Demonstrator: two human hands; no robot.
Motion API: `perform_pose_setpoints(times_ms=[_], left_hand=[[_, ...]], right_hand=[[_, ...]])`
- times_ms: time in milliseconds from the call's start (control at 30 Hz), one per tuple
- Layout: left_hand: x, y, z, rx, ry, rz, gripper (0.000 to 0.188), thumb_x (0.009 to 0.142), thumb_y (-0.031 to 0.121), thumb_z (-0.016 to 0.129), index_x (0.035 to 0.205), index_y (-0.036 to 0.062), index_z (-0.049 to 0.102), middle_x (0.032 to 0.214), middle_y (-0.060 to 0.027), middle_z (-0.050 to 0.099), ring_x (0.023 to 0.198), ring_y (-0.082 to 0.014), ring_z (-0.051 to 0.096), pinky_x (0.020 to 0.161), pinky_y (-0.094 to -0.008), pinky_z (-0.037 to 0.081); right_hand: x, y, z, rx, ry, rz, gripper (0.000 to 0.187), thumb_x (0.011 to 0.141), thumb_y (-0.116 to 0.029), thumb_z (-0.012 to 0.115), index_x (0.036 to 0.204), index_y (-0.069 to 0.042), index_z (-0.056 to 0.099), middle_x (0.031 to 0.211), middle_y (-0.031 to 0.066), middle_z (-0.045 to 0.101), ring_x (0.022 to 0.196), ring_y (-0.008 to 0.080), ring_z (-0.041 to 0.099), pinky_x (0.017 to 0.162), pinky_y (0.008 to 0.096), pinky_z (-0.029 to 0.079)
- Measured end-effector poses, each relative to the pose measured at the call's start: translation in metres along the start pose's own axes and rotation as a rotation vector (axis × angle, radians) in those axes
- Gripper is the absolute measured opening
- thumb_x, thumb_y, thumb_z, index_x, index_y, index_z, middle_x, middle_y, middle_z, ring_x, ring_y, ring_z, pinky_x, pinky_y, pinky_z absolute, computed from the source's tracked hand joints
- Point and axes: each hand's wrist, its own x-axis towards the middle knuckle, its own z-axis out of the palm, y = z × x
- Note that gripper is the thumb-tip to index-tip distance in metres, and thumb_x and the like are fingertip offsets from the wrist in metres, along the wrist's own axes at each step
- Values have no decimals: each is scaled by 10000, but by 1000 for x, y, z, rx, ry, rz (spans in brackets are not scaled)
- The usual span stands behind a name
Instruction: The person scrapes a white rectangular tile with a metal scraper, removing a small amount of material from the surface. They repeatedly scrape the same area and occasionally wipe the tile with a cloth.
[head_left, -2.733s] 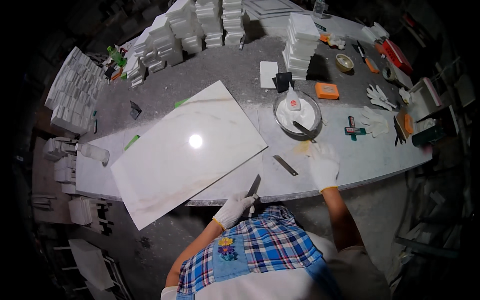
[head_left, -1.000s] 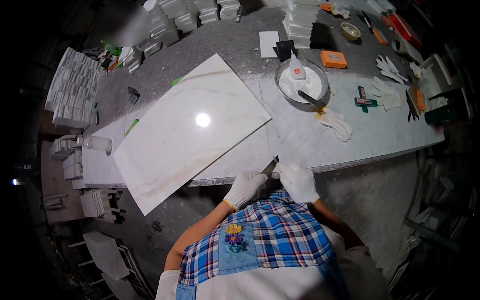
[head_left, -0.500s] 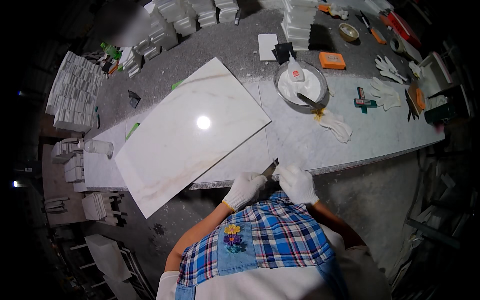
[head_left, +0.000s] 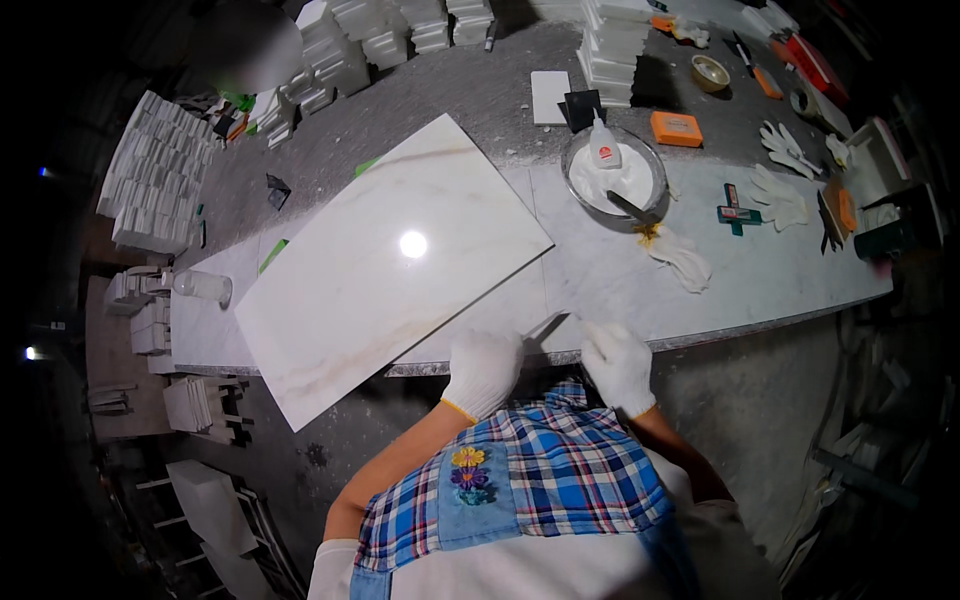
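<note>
At the near table edge, my gloved left hand [head_left: 484, 366] is closed around a flat metal blade [head_left: 548, 327], perhaps a putty knife; its handle is hidden in the fist. The blade points up and to the right. Just beyond its tip, my gloved right hand [head_left: 616, 362] has its fingers pressed together; whether something small is between them I cannot make out. A large white marble-patterned slab [head_left: 385, 290] lies askew to the left, one corner past the near edge. Farther off stands a clear bowl [head_left: 573, 192] of white paste, with a squeeze bottle [head_left: 604, 152] and a dark-handled tool [head_left: 630, 207] in it.
A white glove [head_left: 684, 263] lies right of the bowl, near a green cross-shaped tool [head_left: 738, 211] and another glove [head_left: 779, 196]. An orange box [head_left: 677, 129] sits behind. Stacked white pieces [head_left: 155, 180] stand at the left, beside a clear jar [head_left: 204, 287].
My right hand has moved right and slightly down, away from the blade. The blade has turned and its tip shifted right. The whole view has shifted slightly.
</note>
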Motion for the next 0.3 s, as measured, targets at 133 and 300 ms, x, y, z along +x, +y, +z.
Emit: perform_pose_setpoints(times_ms=[133,300], left_hand=[[6,0,8,156,102,104,77,813,167,654,842,96,662,720,-96,701,703,-278,689,644,-417,469],[9,2,20,172,46,89,98,816,170,654,855,80,659,740,-93,709,717,-287,688,664,-426,459]], right_hand=[[3,-16,3,38,-140,-170,269,856,-128,705,1119,-143,756,1000,86,707,813,309,695,678,402,566],[-11,-4,20,13,-252,-185,322,835,-172,742,1156,-152,740,1018,76,691,817,306,700,688,421,583]])
